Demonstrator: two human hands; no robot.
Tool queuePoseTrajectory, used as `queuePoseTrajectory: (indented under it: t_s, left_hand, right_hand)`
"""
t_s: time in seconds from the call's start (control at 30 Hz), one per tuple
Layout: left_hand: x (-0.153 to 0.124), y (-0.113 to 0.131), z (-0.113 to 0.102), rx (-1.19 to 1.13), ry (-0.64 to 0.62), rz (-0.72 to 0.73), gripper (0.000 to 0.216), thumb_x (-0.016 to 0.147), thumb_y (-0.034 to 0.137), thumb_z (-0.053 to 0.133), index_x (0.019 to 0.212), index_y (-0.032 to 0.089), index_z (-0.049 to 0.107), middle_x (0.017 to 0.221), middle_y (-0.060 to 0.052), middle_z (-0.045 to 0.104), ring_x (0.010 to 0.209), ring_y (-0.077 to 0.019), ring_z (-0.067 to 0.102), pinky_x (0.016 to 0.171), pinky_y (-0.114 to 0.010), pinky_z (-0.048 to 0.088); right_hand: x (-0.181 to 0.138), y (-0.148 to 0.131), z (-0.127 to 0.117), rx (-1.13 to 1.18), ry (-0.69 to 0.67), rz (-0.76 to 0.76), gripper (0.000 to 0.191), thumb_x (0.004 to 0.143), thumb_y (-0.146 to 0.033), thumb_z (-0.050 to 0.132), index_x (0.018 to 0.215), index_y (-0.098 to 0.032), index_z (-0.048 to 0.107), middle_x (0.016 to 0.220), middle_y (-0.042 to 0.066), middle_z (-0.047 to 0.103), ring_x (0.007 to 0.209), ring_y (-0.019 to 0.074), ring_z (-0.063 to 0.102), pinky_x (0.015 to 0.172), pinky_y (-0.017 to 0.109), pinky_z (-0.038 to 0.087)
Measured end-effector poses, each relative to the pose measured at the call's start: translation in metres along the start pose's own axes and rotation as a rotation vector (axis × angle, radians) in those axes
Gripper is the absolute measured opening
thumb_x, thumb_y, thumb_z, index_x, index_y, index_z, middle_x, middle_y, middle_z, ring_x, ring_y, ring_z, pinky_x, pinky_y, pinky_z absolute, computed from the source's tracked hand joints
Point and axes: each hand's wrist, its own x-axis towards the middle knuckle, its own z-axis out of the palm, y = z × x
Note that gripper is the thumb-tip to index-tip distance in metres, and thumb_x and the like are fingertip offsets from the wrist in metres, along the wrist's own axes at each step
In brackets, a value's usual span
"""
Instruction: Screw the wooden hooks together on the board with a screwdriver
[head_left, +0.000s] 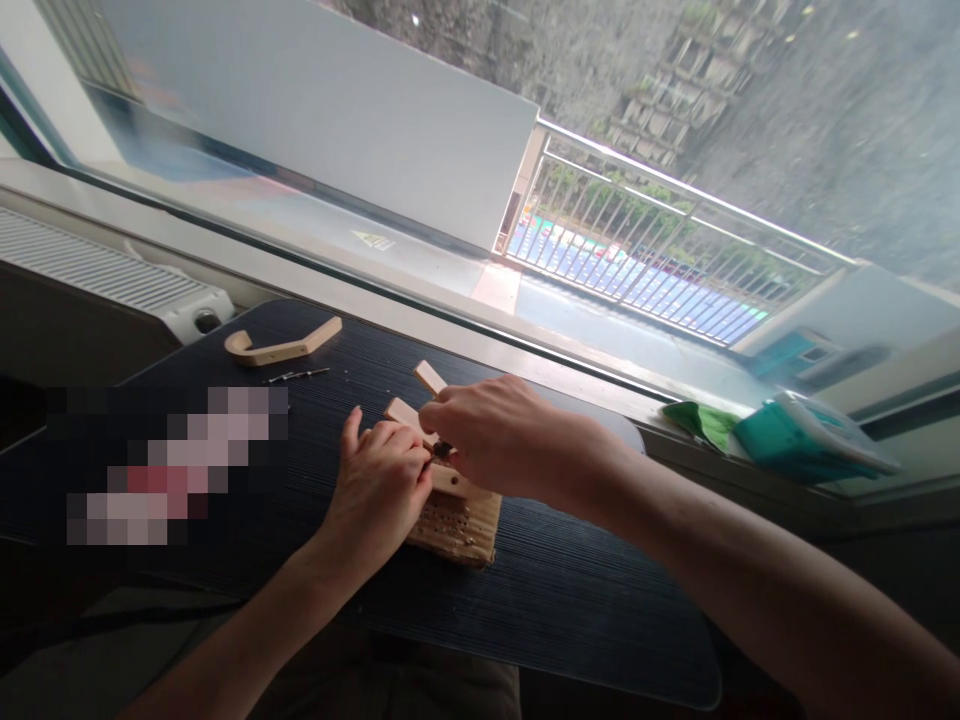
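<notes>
My left hand (pixel 381 472) is closed, its fingers curled at the near end of a pale wooden piece (pixel 459 484) with a dark hole in it. My right hand (pixel 491 432) is also closed, bent over the same spot. A small dark object (pixel 442 450) shows between the two hands; its kind is mostly hidden by the fingers. The ends of other wooden pieces (pixel 430 378) stick out beyond my hands. Beneath lies a block of corrugated cardboard (pixel 457 532), its top pitted with several small holes.
On the black table (pixel 570 590) lie a hooked wooden strip (pixel 281 352) and some thin metal pieces (pixel 298 376). A blurred-out patch (pixel 176 465) covers the table's left. A radiator (pixel 112 275) stands beyond, beside the window. At right are a green cloth (pixel 701 425) and teal container (pixel 802 437).
</notes>
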Motion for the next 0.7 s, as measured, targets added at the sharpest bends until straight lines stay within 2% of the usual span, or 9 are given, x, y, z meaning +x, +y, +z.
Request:
queuePoseTrajectory:
  t_s: [0.13,0.27,0.4,0.53,0.7]
  left_hand:
    - [-0.001,0.0,0.001,0.02,0.005,-0.008,0.01,0.079,0.017,0.058,0.077,0.019,0.068,0.088,-0.007,0.069,0.095,-0.0265,0.059,0.107,-0.061,0.026]
    - [-0.001,0.001,0.0,0.014,0.009,-0.005,0.012,0.079,0.017,0.057,0.075,0.019,0.068,0.082,-0.006,0.068,0.093,-0.0259,0.059,0.108,-0.061,0.026]
    - [0.0,0.001,-0.002,-0.012,0.003,-0.006,0.013,0.08,0.016,0.055,0.074,0.019,0.066,0.083,-0.005,0.067,0.094,-0.0254,0.06,0.108,-0.061,0.025]
    - [0.0,0.0,-0.003,-0.028,0.003,-0.006,0.013,0.079,0.015,0.055,0.075,0.02,0.066,0.084,-0.005,0.067,0.094,-0.0254,0.06,0.108,-0.061,0.025]
    - [0.0,0.0,-0.004,-0.019,0.003,-0.014,0.014,0.079,0.016,0.055,0.07,0.019,0.066,0.079,-0.005,0.067,0.092,-0.0258,0.06,0.108,-0.061,0.027]
  right_hand:
    - [0.0,-0.005,-0.002,-0.011,0.009,-0.045,0.019,0.087,-0.004,0.048,0.084,-0.013,0.065,0.087,0.006,0.066,0.068,0.0147,0.06,0.047,0.027,0.024]
    - [0.008,0.001,0.007,0.011,0.02,-0.053,0.016,0.088,-0.008,0.05,0.083,-0.013,0.065,0.083,0.006,0.066,0.071,0.016,0.061,0.05,0.027,0.026]
    - [0.01,0.007,0.009,0.025,0.0,-0.02,0.014,0.088,-0.016,0.052,0.088,-0.015,0.066,0.082,0.006,0.068,0.076,0.0176,0.062,0.053,0.027,0.028]
    - [0.002,0.005,-0.001,0.027,0.015,-0.014,0.019,0.084,-0.014,0.055,0.1,-0.016,0.065,0.091,0.006,0.069,0.081,0.0185,0.063,0.053,0.027,0.028]
    - [-0.001,-0.001,-0.008,-0.01,-0.021,-0.052,0.014,0.085,-0.008,0.054,0.086,-0.013,0.068,0.089,0.006,0.068,0.075,0.0163,0.062,0.052,0.028,0.028]
